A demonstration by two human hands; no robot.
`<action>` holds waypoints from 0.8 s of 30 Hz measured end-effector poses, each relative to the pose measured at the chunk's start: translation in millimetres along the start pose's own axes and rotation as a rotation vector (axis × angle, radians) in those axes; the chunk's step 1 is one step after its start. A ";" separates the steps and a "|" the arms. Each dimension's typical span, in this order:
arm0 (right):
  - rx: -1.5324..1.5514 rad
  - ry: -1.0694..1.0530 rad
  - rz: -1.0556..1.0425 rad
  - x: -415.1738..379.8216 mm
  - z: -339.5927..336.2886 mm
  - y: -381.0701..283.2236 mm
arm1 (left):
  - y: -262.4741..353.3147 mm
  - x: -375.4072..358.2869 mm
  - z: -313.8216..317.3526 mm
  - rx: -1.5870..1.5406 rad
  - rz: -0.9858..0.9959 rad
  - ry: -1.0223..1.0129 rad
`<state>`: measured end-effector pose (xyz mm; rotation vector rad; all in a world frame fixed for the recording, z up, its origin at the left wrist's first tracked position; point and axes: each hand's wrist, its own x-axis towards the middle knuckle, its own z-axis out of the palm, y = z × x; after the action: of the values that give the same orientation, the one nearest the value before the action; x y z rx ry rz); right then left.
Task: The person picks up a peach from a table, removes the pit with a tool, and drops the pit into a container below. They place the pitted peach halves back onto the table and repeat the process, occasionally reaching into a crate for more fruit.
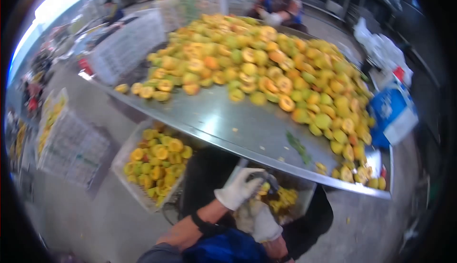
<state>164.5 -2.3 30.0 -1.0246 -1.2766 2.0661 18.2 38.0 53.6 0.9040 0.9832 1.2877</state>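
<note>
My left hand (238, 189), in a white glove, reaches in from the lower left with its fingers bent around a dark object (272, 181). A small yellow peach piece (264, 188) shows just under those fingers. My right hand (265, 224), also gloved, is close below, its fingers largely hidden; I cannot tell what it grips. Both hands are over a crate (307, 200) between my knees, where yellow scraps (284, 199) lie. Above them slopes a metal table (214, 115), heaped with halved yellow peaches (266, 63).
Left of my legs stands a white crate (124, 167) of peach halves, with another crate (74, 146) farther left. White crates (124, 44) rest on the table's far left. A blue bag (392, 110) hangs by its right end. Another person (281, 3) sits across the table.
</note>
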 end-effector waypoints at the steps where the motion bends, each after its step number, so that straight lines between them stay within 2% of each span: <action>1: 0.188 -0.042 0.050 -3.2 0.1 -2.2 | -41.0 17.5 -16.6 -0.091 0.023 -0.104; 2: 0.401 -0.083 0.110 -6.8 4.4 -13.6 | -40.2 23.2 -23.6 -0.179 -0.136 -0.165; 3: 0.612 -0.113 0.180 -11.3 9.0 -25.0 | -16.5 26.4 -17.5 -0.175 -0.086 -0.308; 4: 0.681 -0.110 0.166 -13.2 10.1 -22.6 | 5.2 26.6 -11.3 -0.167 -0.033 -0.444; 6: 0.805 -0.125 0.142 -12.6 9.5 -19.3 | -6.3 34.8 -13.8 -0.250 -0.090 -0.525; 7: 0.803 -0.223 0.157 -10.1 7.6 -15.8 | -12.5 34.5 -14.8 -0.292 -0.114 -0.556; 10: 0.852 -0.253 0.209 -10.5 9.3 -26.0 | -27.7 23.5 -5.4 -0.463 -0.147 -0.403; 11: 0.838 -0.250 0.204 -9.0 7.4 -22.3 | -29.2 20.2 -4.8 -0.425 -0.203 -0.348; 14: 0.760 -0.301 0.156 -4.8 -3.6 -6.7 | -76.2 28.5 -17.3 -0.776 -0.439 -0.080; 16: 0.677 -0.417 0.085 -7.6 -10.0 -1.1 | -14.6 27.4 1.3 -0.898 -0.340 -0.252; 17: 0.631 -0.268 0.160 -14.3 -11.6 -10.7 | 3.9 22.6 6.4 -0.735 -0.315 0.022; 18: 0.522 -0.181 0.133 -16.1 -20.7 -5.8 | -20.9 26.6 -19.7 -0.779 -0.321 0.233; 19: 0.409 -0.094 0.114 -17.8 -29.9 -0.8 | -11.4 13.1 -44.4 -0.365 -0.133 0.126; 20: 0.346 -0.148 0.051 -15.0 -43.8 8.0 | 29.1 -1.9 -53.9 0.117 -0.078 0.169; 21: 0.022 0.155 -0.003 -9.7 -49.0 32.1 | 47.1 -15.4 -65.8 0.410 0.049 0.303; 22: 0.302 0.138 0.095 -12.5 -57.4 41.9 | 84.6 -13.9 -78.8 1.202 0.175 0.183; 23: 0.582 0.115 0.197 -18.8 -71.7 49.5 | 96.8 -16.1 -90.0 1.592 0.144 0.302; 24: 0.860 0.086 0.308 -21.8 -79.6 52.6 | 106.4 -16.3 -97.5 1.664 0.165 0.416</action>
<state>240.1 0.5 -32.1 -0.8947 -0.1047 2.3955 -109.7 29.8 121.9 1.9720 2.4229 0.5257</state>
